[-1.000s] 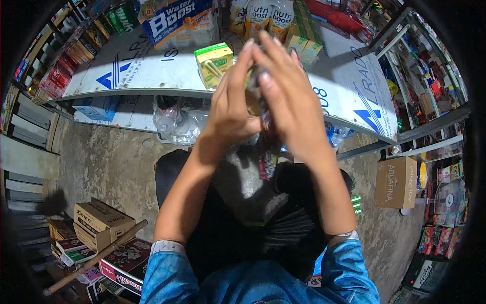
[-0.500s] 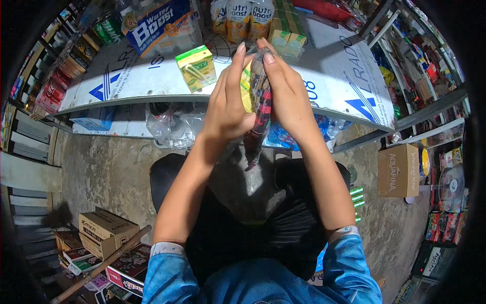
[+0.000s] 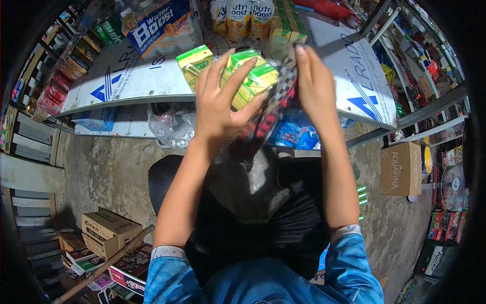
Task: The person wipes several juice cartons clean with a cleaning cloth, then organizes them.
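Observation:
A checked cloth (image 3: 276, 110) in red, black and grey hangs between my hands, blurred by motion, its lower end over my lap. My right hand (image 3: 318, 91) holds its upper edge at the fingertips. My left hand (image 3: 218, 104) has its fingers spread, with the thumb close to the cloth; whether it touches cannot be seen. Just behind those fingers is a yellow-green pack of small drink cartons (image 3: 253, 76), partly hidden by them. Beside it on the shelf stands another yellow-green carton pack (image 3: 195, 60).
The white shelf board (image 3: 344, 86) holds a Water Boost pack (image 3: 164, 28), Nutriboost pouches (image 3: 250, 20) and more green cartons (image 3: 288, 25). Plastic bags (image 3: 172, 124) lie beneath. An Aquafina box (image 3: 400, 169) stands right; cardboard boxes (image 3: 111, 230) and a wooden stick (image 3: 101, 263) are left.
My hands have parted from around the cloth. The right moved right with the cloth's upper end, the left's fingers spread, and the carton pack behind shows more.

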Available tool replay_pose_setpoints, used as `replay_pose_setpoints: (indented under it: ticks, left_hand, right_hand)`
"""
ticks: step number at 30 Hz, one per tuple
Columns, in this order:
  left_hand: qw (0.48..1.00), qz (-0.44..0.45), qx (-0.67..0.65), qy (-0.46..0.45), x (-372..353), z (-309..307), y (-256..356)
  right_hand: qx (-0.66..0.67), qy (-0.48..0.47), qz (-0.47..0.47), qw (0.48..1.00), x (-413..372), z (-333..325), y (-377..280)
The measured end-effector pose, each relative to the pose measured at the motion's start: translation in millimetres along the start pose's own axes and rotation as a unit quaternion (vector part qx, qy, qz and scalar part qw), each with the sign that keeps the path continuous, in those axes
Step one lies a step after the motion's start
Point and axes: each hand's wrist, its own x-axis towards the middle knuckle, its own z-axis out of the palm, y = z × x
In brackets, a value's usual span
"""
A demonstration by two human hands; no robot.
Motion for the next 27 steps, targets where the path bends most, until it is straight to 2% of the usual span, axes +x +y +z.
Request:
replay_pose_setpoints:
  ticks: [1, 2, 5, 6, 7, 9, 10, 11, 13, 14, 15, 17, 18, 19, 21, 22, 23, 25, 26, 27]
  left_hand:
    - [1.0, -0.002, -0.001, -0.001, -1, -3, -1]
    - [1.0, -0.01, -0.014, -0.007, -1, -5, -3]
    - [0.999, -0.018, -0.016, -0.025, -1, -16, -1]
    - [1.0, -0.012, -0.023, -0.014, -2, -18, -2]
    - [1.0, -0.006, -0.03, -0.003, -3, -20, -3]
    - [1.0, 0.006, -0.026, -0.009, -7, -23, -12]
    - [0.999, 0.019, -0.023, -0.013, -10, -24, -16]
    - [1.0, 0.017, -0.02, -0.012, -12, -25, -17]
    - [0.99, -0.04, -0.133, 0.0, -16, -25, -14]
    - [0.975, -0.046, -0.215, 0.015, -15, -22, -14]
    - [0.976, -0.049, -0.214, 0.017, -16, -23, -12]
    - [0.956, -0.132, -0.263, 0.025, -16, -29, -7]
    - [0.957, -0.123, -0.261, 0.038, -15, -28, -8]
    - [0.957, -0.125, -0.258, 0.046, -15, -31, -11]
    - [0.982, -0.054, -0.182, -0.01, -18, -36, -19]
    - [0.991, -0.014, -0.134, -0.006, -18, -38, -23]
    - [0.991, -0.016, -0.134, -0.009, -17, -40, -21]
    - [0.991, -0.041, -0.127, -0.019, -13, -40, -16]
    - [0.986, -0.071, -0.145, -0.029, -13, -38, -18]
    - [0.986, -0.072, -0.147, -0.026, -14, -37, -18]
  right_hand:
    - [-0.074, 0.04, 0.01, 0.996, 1, -9, -7]
    - [-0.041, 0.062, -0.003, 0.997, 7, -11, -3]
    - [0.025, 0.034, -0.028, 0.999, 28, -20, 4]
    - [0.107, 0.032, -0.028, 0.993, 29, -22, -3]
    - [0.109, 0.032, -0.027, 0.993, 27, -22, -10]
    - [0.319, -0.015, -0.067, 0.945, 22, -14, -35]
    - [0.273, -0.021, -0.093, 0.957, 20, -6, -38]
    - [0.259, -0.087, -0.125, 0.954, 6, -4, -61]
    - [0.05, -0.101, -0.326, 0.939, 3, 24, -40]
    - [0.129, -0.125, -0.264, 0.948, -2, 39, -38]
    - [0.13, -0.128, -0.266, 0.947, 0, 42, -34]
    - [0.187, -0.098, -0.133, 0.968, 4, 38, -31]
    - [0.119, -0.048, -0.109, 0.986, 5, 36, -33]
    - [0.119, -0.053, -0.116, 0.985, 0, 35, -37]
    - [0.027, -0.069, -0.255, 0.964, -16, 27, -65]
    - [-0.01, -0.089, -0.274, 0.958, -17, 28, -66]
    - [-0.009, -0.091, -0.271, 0.958, -11, 31, -56]
    - [0.105, -0.069, -0.222, 0.967, 9, 40, -30]
    - [0.101, -0.058, -0.181, 0.976, 13, 39, -34]
    - [0.099, -0.061, -0.183, 0.976, 10, 36, -39]
